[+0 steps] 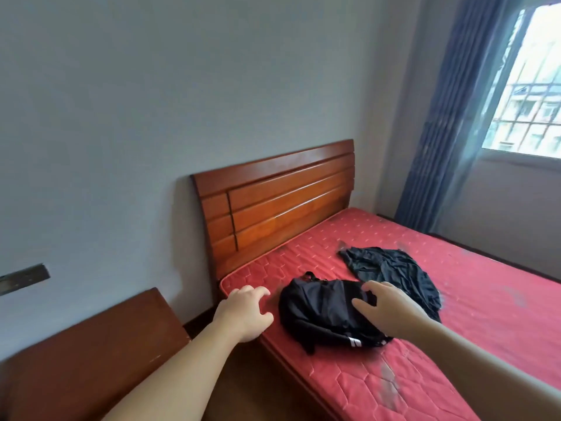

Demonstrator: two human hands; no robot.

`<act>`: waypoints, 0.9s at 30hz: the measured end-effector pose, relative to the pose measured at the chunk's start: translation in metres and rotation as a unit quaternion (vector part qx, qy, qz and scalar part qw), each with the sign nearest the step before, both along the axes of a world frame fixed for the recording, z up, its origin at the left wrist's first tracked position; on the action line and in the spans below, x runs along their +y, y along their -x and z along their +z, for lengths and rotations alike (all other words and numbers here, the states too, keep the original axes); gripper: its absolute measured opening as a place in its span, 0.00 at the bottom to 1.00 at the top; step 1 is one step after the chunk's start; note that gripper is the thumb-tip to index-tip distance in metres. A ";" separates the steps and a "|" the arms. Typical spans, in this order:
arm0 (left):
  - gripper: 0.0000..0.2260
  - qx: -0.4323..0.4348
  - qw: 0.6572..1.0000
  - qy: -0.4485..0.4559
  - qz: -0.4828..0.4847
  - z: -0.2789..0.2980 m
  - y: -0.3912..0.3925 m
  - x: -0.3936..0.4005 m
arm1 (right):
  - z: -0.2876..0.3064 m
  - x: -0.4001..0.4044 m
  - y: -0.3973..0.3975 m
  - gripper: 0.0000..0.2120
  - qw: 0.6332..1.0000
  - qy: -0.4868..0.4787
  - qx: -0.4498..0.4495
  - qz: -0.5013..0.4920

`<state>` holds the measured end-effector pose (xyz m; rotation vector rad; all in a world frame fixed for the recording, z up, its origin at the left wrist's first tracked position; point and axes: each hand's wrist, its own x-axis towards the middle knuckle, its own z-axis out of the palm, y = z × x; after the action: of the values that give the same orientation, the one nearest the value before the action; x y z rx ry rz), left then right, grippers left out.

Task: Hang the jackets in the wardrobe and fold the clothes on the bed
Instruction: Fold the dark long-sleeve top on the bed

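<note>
Both hands relaxed and empty: left hand (245, 311) on red mattress (455, 314), right hand (390, 308) over folded black garment (321, 311).

folded garment (321, 311) left of loose garment (394, 275)

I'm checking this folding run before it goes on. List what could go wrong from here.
1. The near black garment lies at the mattress edge, one end already over it; smoothing could push it to the floor.
2. The right hand rests on it while the left hand holds nothing, so the cloth may bunch.
3. The far black garment lies crumpled and touching it, so both could drag together.
</note>
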<state>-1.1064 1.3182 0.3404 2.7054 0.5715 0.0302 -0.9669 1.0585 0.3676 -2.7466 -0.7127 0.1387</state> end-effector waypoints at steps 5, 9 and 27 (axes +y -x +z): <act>0.24 0.014 0.998 -0.015 -0.056 0.012 -0.047 -0.069 | -0.001 -0.080 -0.016 0.20 0.999 -0.003 0.008 -0.053; 0.24 0.012 0.995 -0.036 -0.093 0.017 -0.092 -0.134 | -0.004 -0.143 -0.042 0.15 0.995 -0.036 0.016 -0.086; 0.24 0.034 0.982 -0.052 -0.179 -0.035 -0.325 -0.259 | -0.053 -0.268 -0.233 0.26 0.973 -0.107 0.029 -0.202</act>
<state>-0.7812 1.0594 0.3056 2.8788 0.0964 -0.1303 -0.7343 0.7906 0.3142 -2.6017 -0.1328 0.0491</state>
